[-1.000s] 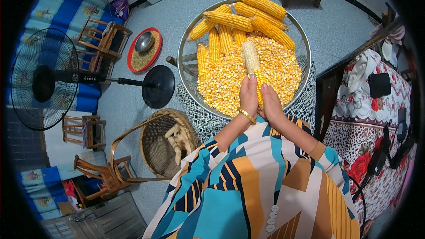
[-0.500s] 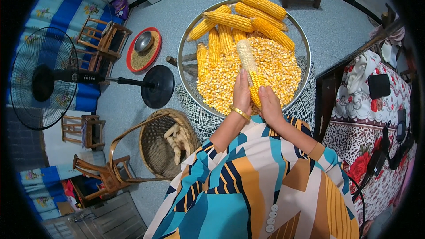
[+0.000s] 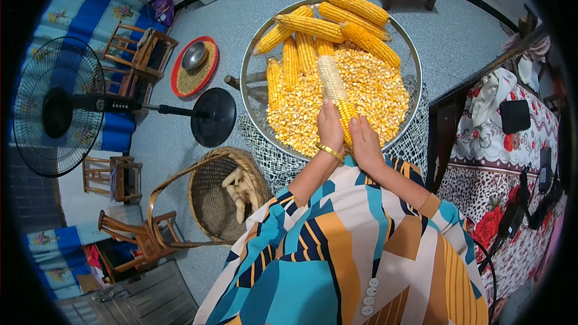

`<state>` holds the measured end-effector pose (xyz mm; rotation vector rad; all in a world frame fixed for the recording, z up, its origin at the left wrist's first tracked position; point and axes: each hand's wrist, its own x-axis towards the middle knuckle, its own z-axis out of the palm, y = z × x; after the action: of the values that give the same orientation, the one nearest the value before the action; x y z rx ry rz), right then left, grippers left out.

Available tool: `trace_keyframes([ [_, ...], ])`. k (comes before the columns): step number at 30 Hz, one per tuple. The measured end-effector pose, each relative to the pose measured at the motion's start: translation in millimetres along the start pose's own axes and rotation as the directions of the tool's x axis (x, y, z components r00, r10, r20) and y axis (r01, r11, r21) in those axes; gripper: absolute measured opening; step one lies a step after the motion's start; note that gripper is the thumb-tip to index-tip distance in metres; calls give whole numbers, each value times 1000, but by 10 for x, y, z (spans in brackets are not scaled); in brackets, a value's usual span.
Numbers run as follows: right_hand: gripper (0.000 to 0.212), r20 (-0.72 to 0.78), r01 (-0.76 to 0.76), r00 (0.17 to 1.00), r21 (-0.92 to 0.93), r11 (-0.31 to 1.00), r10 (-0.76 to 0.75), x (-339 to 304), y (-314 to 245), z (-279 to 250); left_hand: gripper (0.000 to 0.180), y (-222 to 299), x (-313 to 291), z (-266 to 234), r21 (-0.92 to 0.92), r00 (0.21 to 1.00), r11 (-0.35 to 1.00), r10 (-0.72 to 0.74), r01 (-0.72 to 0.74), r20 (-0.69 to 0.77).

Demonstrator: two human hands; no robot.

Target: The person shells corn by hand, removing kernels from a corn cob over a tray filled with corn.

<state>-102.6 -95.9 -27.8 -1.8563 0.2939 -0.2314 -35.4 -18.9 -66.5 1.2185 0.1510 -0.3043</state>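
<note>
Between my two hands is a partly shelled corn cob (image 3: 332,79), bare and pale at its far end, with yellow kernels left on the near part. My left hand (image 3: 329,125) wraps the cob from the left, a gold bangle on its wrist. Closed against the cob's right side is my right hand (image 3: 365,143), thumb pressed near the edge of the kernels. Below them, a round metal-rimmed tray (image 3: 246,103) holds a heap of loose corn kernels (image 3: 376,99). Several whole ears of corn (image 3: 356,7) lie across its far and left parts.
A wicker basket (image 3: 201,207) with bare cobs (image 3: 239,189) stands left of me. Beyond it are a standing fan (image 3: 214,117) and a red tray (image 3: 177,78) with grain and a metal bowl (image 3: 194,56). Wooden chairs (image 3: 141,238) line the left. A flower-patterned bed (image 3: 481,144) is at right.
The cob has tilted slightly left, its bare end shifting left and a little nearer. My right hand has moved a little up and left along the cob.
</note>
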Motion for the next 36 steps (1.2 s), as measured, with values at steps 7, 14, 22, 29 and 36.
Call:
trace_keyframes([
  [7, 47, 61, -95, 993, -117, 989, 103, 23, -1, -25, 39, 146, -186, 160, 174, 990, 975, 142, -135, -27],
  [14, 50, 82, -112, 989, -128, 986, 123, 9, -22, 3, 39, -95, -41, -73, 229, 988, 968, 126, -101, -95],
  [22, 50, 64, -142, 987, -81, 987, 147, 23, 52, -34, 42, 219, -265, 178, 45, 998, 998, 55, -54, -26],
  [29, 48, 60, -131, 989, -73, 989, 136, 11, 23, -16, 39, 34, -138, 45, 210, 981, 962, 188, -176, -42],
  [36, 44, 83, -80, 992, -129, 988, 91, 22, 32, -22, 37, 164, -68, 66, -213, 991, 974, -101, 81, -84],
])
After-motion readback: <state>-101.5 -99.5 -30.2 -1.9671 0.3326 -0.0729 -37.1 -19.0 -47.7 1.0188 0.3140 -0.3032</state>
